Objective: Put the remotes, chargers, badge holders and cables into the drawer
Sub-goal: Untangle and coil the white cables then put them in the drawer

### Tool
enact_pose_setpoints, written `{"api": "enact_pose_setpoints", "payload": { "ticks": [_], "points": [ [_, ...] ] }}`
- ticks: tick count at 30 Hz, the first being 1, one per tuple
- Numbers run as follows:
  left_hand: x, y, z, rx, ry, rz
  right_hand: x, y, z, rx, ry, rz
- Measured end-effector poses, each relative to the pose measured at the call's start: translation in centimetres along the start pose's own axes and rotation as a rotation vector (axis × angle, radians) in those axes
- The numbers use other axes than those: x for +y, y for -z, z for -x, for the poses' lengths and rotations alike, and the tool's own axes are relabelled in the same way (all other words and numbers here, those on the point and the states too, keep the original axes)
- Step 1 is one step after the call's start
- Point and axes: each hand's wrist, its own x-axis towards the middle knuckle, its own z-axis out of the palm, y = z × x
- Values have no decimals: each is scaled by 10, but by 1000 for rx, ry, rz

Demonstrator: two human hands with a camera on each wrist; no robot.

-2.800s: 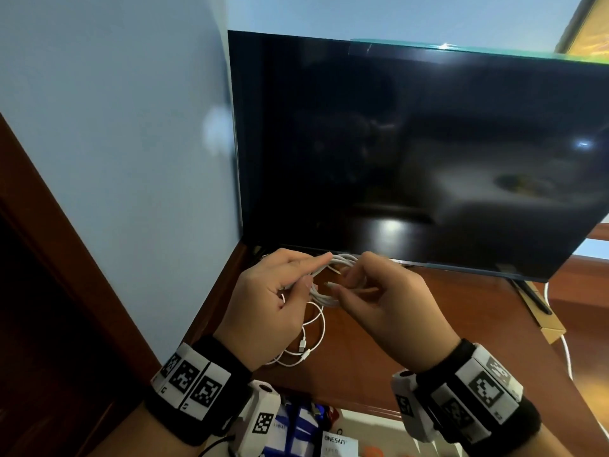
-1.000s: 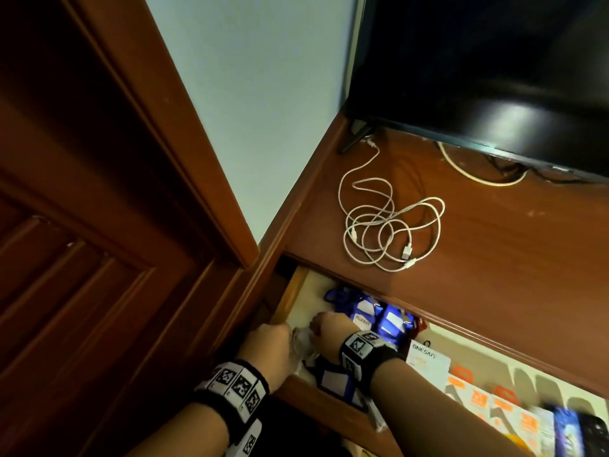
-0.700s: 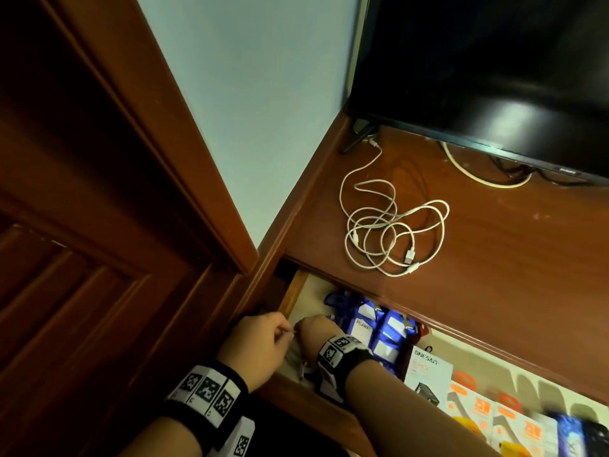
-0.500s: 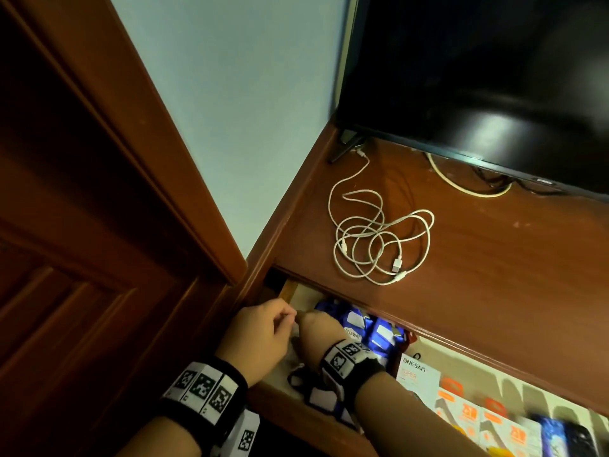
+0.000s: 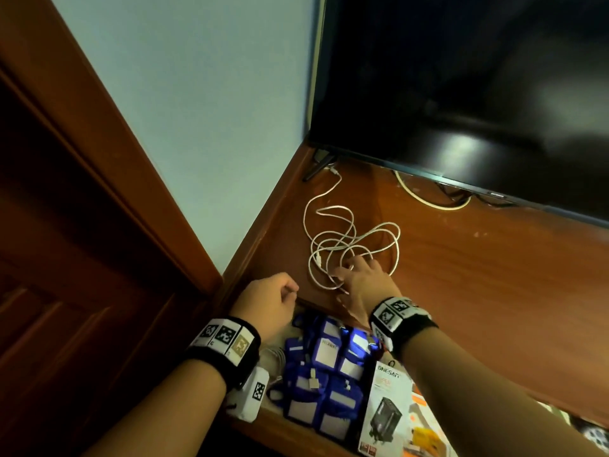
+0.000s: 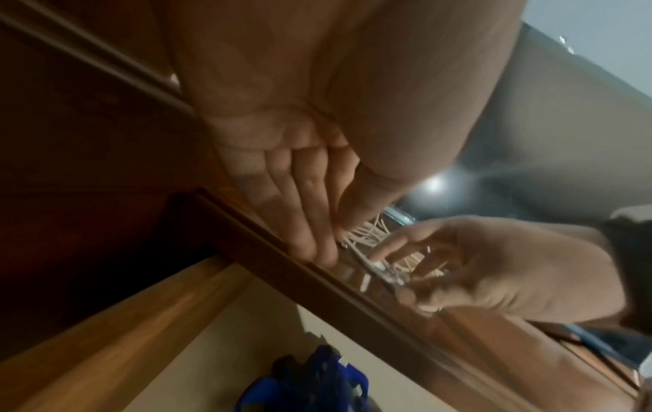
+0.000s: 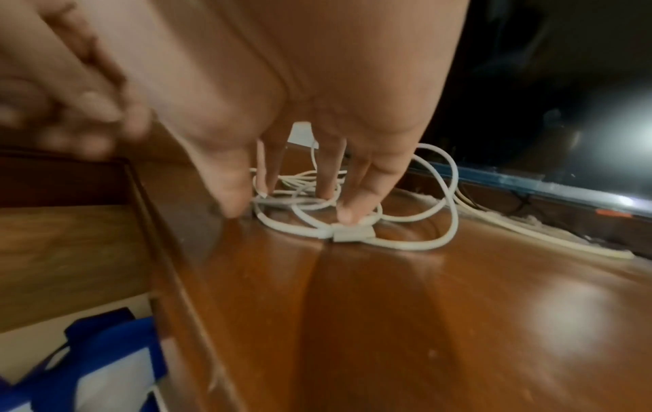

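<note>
A loose white cable [image 5: 392, 232] lies coiled on the wooden desktop [image 5: 478, 275] below the TV. My right hand [image 5: 349, 268] reaches over its near loops, and the fingertips [image 7: 349, 214] press down on the strands [image 7: 448, 195] without closing. My left hand [image 5: 290, 290] hovers at the desk's front edge, holding nothing, with its fingers [image 6: 317, 245] nearly straight. Below, the open drawer [image 5: 280, 427] holds several blue badge holders [image 5: 326, 354], a coiled white cable [image 5: 275, 357] and a boxed charger [image 5: 385, 410].
A black TV [image 5: 461, 77] stands at the back of the desk, with a beige cord [image 5: 428, 202] running under it. A wall and a dark wooden door frame [image 5: 99, 159] close off the left side. More boxes fill the drawer to the right.
Both hands have come up out of the drawer. The right hand moved onto the cable on the desktop, and the left rose to the desk's edge.
</note>
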Motion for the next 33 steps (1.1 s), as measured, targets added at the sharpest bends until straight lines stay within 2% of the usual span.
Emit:
{"api": "enact_pose_setpoints", "payload": {
  "ticks": [2,6,8,11,15,19,24,26,27,30,33],
  "points": [
    [0,-4,-2,-138,44,-133,1,-4,0,52,-16,-13],
    [-9,-33,11,-541,55,-529,2,-8,-2,79,-58,-1],
    [-24,-53,19,-647,77,-618,1,-10,0,78,-60,17],
    [-49,-74,30,-674,39,-742,3,-10,3,66,-75,14],
    [-55,-82,44,-653,69,-761,10,-12,9,76,-95,-81],
    [-51,-84,53,-657,44,-825,16,-3,22,255,-66,-279],
    [-27,-63,60,-740,57,-847,24,46,40,497,-31,-536],
    [-9,-48,56,-667,89,-728,28,72,48,569,-49,-632],
    [3,-38,52,-582,112,-646,31,86,53,598,-53,-676],
    [43,-2,37,-184,138,-369,35,129,71,645,-57,-789],
    [99,44,23,183,-12,-33,39,171,93,744,-15,-840]
  ]
}}
